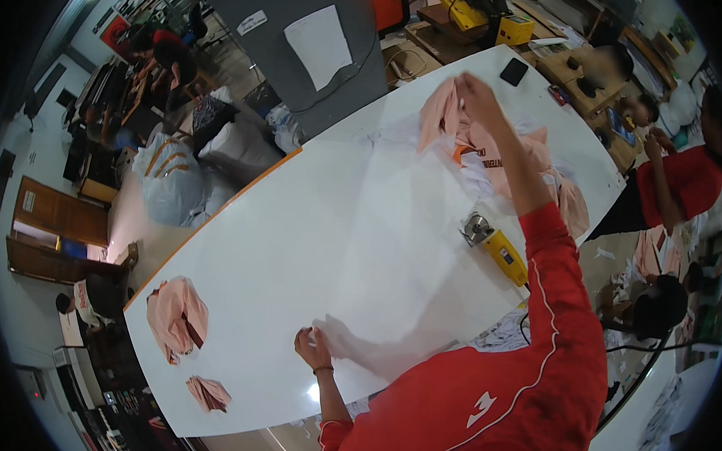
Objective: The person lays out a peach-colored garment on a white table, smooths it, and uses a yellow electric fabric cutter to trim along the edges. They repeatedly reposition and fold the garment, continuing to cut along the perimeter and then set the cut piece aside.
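At the far right of the white table, my right hand [475,99] reaches out with its fingers closed on a pink fabric piece [439,116], raised at its edge. More pink fabric with dark print [493,157] lies heaped below that hand, mixed with white cloth [473,172]. My left hand [312,350] is over the table's near side, fingers curled in; whether anything small is between them cannot be made out. Between my right arm and the table's middle lies a yellow handheld rotary cutter [501,253] with a round metal blade.
Two pink fabric bundles, one larger [177,318] and one smaller [209,393], lie at the table's left end. A black phone [514,72] rests near the far corner. Stuffed bags [174,177] stand beyond the left edge. A person in red [682,187] stands at the right.
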### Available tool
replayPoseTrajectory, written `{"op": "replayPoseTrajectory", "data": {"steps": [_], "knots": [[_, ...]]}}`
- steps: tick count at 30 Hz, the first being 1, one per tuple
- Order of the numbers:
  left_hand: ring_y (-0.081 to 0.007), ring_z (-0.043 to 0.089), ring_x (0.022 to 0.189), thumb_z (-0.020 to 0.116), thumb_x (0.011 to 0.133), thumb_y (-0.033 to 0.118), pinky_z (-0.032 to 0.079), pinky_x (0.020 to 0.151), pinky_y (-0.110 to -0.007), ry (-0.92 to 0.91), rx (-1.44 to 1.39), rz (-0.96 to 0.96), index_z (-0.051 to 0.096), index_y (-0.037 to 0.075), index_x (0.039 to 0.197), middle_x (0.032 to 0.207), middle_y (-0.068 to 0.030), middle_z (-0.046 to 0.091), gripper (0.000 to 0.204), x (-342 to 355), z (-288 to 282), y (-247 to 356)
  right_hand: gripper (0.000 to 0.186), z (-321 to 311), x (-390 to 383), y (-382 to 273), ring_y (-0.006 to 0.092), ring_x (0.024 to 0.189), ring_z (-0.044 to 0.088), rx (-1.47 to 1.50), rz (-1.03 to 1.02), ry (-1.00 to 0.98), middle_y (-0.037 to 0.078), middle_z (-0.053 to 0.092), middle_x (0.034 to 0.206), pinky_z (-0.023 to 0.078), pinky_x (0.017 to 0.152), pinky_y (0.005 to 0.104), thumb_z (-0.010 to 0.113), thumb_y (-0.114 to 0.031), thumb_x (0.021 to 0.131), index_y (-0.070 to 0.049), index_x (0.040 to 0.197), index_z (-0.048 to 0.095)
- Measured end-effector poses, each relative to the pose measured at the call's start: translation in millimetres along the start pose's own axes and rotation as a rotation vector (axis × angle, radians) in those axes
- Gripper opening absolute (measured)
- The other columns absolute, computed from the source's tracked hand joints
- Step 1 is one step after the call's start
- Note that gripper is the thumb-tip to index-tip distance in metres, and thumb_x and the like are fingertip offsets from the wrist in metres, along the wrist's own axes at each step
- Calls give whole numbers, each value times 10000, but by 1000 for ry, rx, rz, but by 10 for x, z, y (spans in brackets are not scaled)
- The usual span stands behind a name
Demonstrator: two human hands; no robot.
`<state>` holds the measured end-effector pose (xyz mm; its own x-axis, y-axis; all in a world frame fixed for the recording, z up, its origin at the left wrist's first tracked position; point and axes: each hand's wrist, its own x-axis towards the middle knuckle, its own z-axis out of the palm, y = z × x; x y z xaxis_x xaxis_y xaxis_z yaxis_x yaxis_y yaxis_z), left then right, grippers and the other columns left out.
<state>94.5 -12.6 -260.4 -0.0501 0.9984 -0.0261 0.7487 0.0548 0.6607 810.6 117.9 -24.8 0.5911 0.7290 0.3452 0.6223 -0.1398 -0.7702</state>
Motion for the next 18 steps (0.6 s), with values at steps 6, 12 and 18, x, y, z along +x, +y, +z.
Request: {"op": "replayPoseTrajectory", "data": {"steps": [6, 12, 18], "knots": [[-242, 675, 1158, 760, 995, 183, 581, 895, -368, -101, -446, -47, 661, 36, 1304, 1337, -116, 656, 357, 175, 228, 1181, 380, -408, 175, -1856, 125, 850, 593, 357, -335, -95, 41, 677, 927, 490, 797, 307, 494, -377, 1139, -40, 1116, 669], [-278, 672, 1210, 836, 929, 144, 579, 921, -387, -296, -587, 384, 473, 38, 1521, 1497, -150, 550, 703, 360, 148, 2671, 359, -555, -499, -3007, 58, 855, 543, 376, -467, -451, 2, 642, 884, 471, 790, 271, 519, -342, 1136, -31, 1026, 662], [-339, 539, 1374, 922, 828, 195, 540, 1016, -441, -60, -544, 680, 330, 40, 1613, 1603, -201, 367, 996, 423, -436, 3359, 309, -781, -1258, -3614, 46, 720, 503, 319, -506, -774, -21, 571, 720, 440, 639, 261, 653, -254, 1065, 32, 959, 699]]}}
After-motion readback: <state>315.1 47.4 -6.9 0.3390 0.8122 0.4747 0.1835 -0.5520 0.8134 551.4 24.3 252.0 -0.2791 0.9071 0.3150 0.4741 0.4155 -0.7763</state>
